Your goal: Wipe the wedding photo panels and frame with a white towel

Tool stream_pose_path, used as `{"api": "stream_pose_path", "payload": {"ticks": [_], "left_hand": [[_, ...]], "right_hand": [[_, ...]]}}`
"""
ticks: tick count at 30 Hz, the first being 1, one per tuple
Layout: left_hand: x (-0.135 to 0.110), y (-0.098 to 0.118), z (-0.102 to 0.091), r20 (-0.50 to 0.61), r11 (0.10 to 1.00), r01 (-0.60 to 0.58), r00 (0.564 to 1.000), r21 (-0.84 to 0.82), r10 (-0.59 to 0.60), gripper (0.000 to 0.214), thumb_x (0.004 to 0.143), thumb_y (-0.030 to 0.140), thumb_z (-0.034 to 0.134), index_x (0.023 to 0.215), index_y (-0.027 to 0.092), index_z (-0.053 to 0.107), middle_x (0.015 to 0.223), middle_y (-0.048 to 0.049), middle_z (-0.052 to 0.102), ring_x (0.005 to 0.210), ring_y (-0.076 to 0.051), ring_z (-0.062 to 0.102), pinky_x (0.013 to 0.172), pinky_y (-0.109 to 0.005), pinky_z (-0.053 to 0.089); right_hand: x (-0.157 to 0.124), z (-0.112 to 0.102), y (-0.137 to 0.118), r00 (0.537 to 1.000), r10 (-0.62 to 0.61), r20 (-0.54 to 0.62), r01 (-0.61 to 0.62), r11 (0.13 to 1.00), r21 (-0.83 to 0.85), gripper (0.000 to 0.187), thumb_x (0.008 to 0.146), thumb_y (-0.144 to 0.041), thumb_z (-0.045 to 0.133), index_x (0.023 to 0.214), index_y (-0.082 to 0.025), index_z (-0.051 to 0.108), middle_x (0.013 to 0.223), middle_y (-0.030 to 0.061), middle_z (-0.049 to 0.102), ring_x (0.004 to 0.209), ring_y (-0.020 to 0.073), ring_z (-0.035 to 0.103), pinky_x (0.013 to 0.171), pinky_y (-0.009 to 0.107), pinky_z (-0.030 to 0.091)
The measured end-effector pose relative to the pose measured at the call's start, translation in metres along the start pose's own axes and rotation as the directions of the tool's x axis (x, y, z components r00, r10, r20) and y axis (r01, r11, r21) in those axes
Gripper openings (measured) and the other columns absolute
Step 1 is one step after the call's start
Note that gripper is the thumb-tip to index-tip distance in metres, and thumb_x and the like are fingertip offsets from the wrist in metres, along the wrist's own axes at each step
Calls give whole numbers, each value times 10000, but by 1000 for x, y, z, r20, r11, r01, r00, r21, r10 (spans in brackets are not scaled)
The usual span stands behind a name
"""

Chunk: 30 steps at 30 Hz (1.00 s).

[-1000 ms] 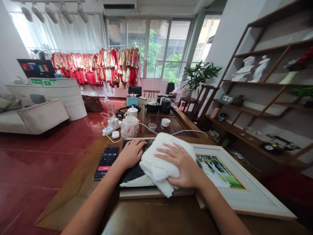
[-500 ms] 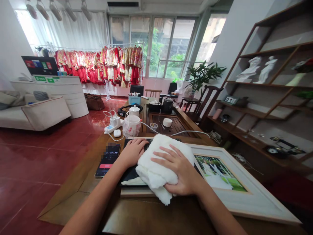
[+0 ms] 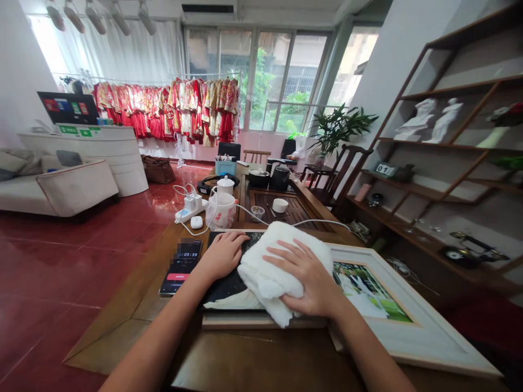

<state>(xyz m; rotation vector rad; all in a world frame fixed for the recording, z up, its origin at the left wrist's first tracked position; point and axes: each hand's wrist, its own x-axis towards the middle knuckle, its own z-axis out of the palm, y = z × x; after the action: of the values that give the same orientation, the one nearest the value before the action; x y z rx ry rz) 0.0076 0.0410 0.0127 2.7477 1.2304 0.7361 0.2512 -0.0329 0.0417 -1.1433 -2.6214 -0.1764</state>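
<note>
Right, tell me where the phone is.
In the head view, the phone lies on the wooden table, just left of the person's left hand and the dark picture, with a white earbud case just beyond it.

And there's the towel [image 3: 281,269], pure white, on a glossy black print [image 3: 224,291], a white frame [image 3: 433,332] alongside, and beyond, red-and-gold patterned robes [image 3: 167,109] above a deep-red shiny floor [image 3: 61,272]!

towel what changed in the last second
The right hand pushed the white towel forward and to the right across the dark photo panel, after drawing it back toward the person at the half-second mark. The left hand stayed flat on the panel.
</note>
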Motion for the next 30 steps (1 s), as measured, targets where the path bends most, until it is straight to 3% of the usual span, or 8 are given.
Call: {"api": "stream_pose_path", "payload": {"ticks": [6, 15, 24, 27, 30], "left_hand": [[0, -1, 1, 2, 1000, -5, 1000, 5, 5, 358, 932, 169, 370, 1253, 265, 494, 1306, -29, 515, 1246, -196, 431, 1038, -372, 335], [0, -1, 0, -2, 1000, -15, 1000, 5, 15, 358, 928, 161, 367, 1250, 255, 492, 1302, -31, 516, 1250, -193, 427, 1054, -368, 320], [1, 0, 1, -8, 1000, -7, 1000, 6, 7, 350, 928, 168, 374, 1240, 261, 502, 1293, -29, 525, 1232, -195, 444, 1033, -370, 340], [1, 0, 1, -2, 1000, -1, 1000, 4, 1, 358, 926, 161, 370, 1243, 264, 501, 1298, -30, 522, 1239, -194, 438, 1042, -371, 332], [1, 0, 0, 2, 1000, -4, 1000, 4, 4, 365, 924, 155, 370, 1248, 265, 496, 1300, -27, 521, 1246, -189, 431, 1055, -368, 320]], "right_hand": [[5, -1, -13, 996, -67, 49, 64, 996, 65, 767, 641, -427, 609, 1377, -341, 411, 1437, -22, 432, 1350, 295, 311, 1121, 514, 110], [-4, 5, 13, 986, 147, -82, -152, 987, -60, 641, 767, -449, 559, 1376, -292, 433, 1411, 39, 466, 1321, 312, 352, 1087, 561, 175], [5, -1, -14, 996, -86, 36, 84, 995, 53, 763, 651, -426, 614, 1382, -336, 417, 1434, -17, 438, 1349, 299, 317, 1117, 517, 136], [4, 0, -9, 1000, -26, 17, 26, 999, 38, 725, 676, -431, 610, 1372, -339, 430, 1425, -18, 450, 1337, 283, 343, 1116, 506, 163], [0, 4, 4, 992, 111, -60, -113, 993, -32, 642, 743, -439, 576, 1361, -319, 450, 1409, 11, 471, 1315, 291, 372, 1096, 531, 199]]}}
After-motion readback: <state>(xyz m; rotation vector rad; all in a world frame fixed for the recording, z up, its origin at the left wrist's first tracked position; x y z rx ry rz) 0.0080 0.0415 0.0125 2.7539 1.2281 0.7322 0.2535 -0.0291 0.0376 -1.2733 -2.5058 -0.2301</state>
